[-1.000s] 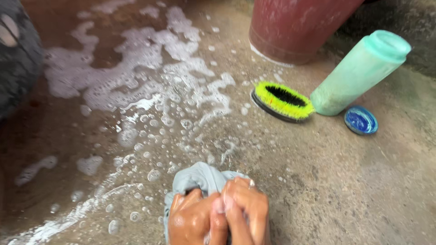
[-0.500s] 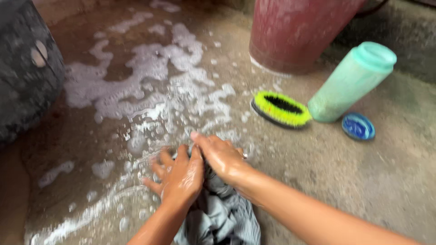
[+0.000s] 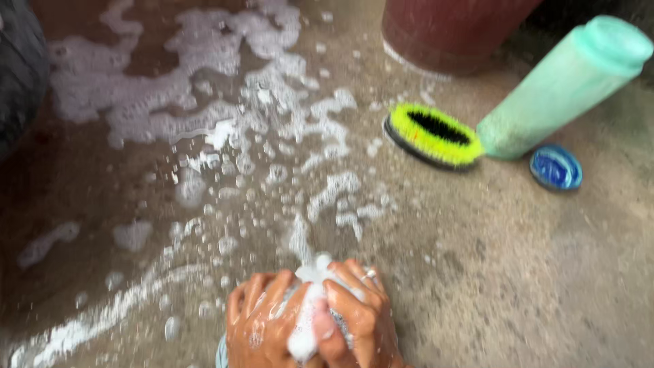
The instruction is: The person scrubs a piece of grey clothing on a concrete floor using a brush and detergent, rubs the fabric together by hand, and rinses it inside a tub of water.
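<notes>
Both of my hands are clenched together at the bottom middle of the head view, pressing a wet, soapy grey-blue cloth (image 3: 223, 353) against the concrete floor. My left hand (image 3: 262, 327) grips it from the left and my right hand (image 3: 357, 313), with a ring on one finger, grips it from the right. White foam (image 3: 310, 313) bulges between my fingers. Most of the cloth is hidden under my hands.
Soap suds (image 3: 225, 129) spread over the wet floor ahead. A scrub brush with yellow-green bristles (image 3: 432, 136) lies bristles-up, touching a leaning teal plastic bottle (image 3: 565, 85). A blue round lid (image 3: 556, 167) lies beside it. A dark red bucket (image 3: 449, 31) stands behind, a dark tub (image 3: 20, 68) at far left.
My hands pushed forward over the cloth half a second ago, fingers spread, and have since pulled back toward me and clenched on it, with more foam squeezed out.
</notes>
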